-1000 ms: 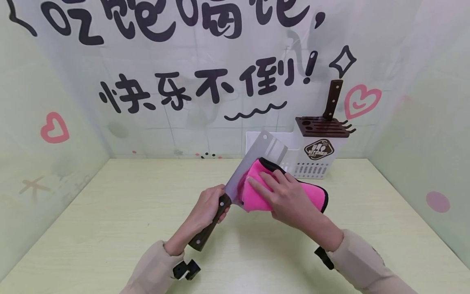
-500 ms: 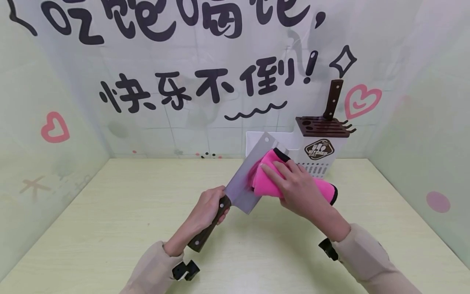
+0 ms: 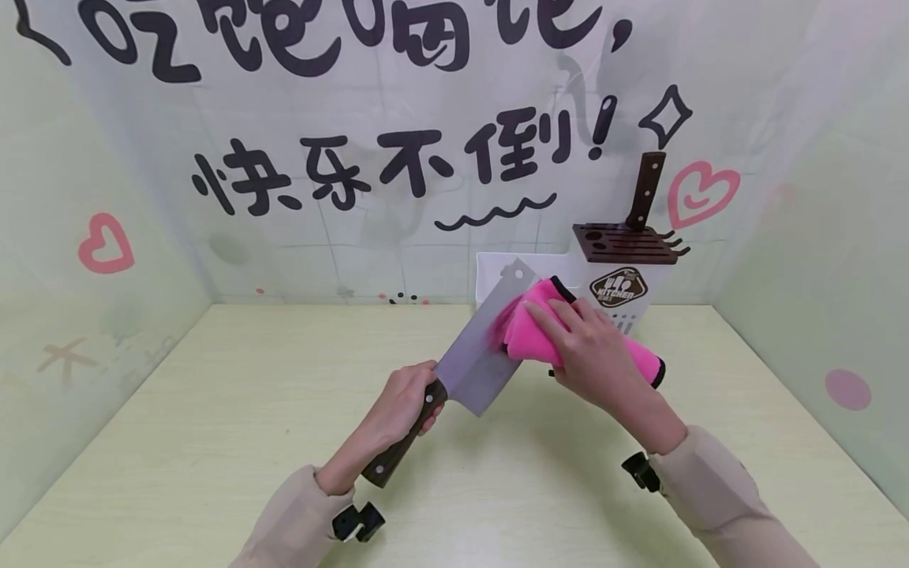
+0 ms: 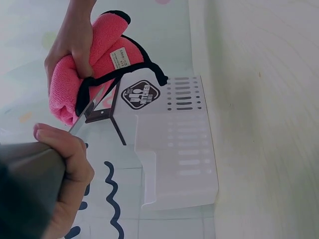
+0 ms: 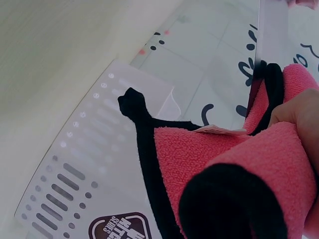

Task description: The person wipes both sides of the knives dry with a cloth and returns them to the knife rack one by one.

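Observation:
My left hand (image 3: 407,400) grips the dark wooden handle of a cleaver (image 3: 474,369), whose broad blade slants up and to the right above the table. My right hand (image 3: 589,347) holds a folded pink cloth (image 3: 534,331) with black edging against the upper part of the blade. In the left wrist view the cloth (image 4: 107,55) wraps around the blade's edge, a white label showing on it. The right wrist view has the cloth (image 5: 199,154) bulging below the fingers, with the blade (image 5: 271,35) passing up behind it.
Behind the right hand stands a white knife holder (image 3: 642,288) with a dark slotted top; one brown-handled knife (image 3: 645,193) sticks up from it. A white tray section (image 3: 490,272) adjoins it on the left. Printed walls enclose the pale wooden table (image 3: 248,442) on three sides.
My right hand has slid the cloth up and to the right along the blade, toward its far end, baring more of the lower blade. My left hand and the cleaver stay nearly still.

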The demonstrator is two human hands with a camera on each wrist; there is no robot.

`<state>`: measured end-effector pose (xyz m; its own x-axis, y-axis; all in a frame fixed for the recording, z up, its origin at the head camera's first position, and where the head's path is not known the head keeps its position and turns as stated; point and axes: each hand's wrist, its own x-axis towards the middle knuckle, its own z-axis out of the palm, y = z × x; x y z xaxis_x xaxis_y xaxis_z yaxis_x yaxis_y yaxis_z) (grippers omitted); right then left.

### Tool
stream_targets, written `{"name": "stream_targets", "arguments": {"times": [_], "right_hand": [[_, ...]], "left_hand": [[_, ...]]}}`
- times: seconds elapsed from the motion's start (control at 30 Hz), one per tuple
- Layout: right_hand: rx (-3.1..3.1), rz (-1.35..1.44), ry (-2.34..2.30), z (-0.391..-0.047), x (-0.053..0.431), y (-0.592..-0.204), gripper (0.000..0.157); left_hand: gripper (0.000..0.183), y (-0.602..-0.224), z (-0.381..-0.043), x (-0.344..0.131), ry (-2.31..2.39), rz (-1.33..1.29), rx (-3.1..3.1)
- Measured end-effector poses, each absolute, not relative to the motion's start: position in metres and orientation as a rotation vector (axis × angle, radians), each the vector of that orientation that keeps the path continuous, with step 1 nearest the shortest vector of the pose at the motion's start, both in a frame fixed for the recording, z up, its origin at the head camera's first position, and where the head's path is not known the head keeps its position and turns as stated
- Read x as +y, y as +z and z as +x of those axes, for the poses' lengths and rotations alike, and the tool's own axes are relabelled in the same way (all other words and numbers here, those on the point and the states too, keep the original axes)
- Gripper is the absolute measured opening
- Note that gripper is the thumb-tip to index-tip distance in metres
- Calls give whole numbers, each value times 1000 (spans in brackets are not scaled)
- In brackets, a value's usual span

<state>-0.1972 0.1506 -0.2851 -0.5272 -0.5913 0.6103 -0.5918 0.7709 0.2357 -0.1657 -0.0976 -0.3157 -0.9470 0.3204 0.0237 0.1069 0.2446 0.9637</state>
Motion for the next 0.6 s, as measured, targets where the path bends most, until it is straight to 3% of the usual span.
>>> {"name": "stream_targets", "arguments": {"times": [0.6], "right_hand": [[-2229, 811, 48, -206, 158, -287, 67]], "left_hand": [[31, -318, -165, -99, 1755, 441, 2336]]}}
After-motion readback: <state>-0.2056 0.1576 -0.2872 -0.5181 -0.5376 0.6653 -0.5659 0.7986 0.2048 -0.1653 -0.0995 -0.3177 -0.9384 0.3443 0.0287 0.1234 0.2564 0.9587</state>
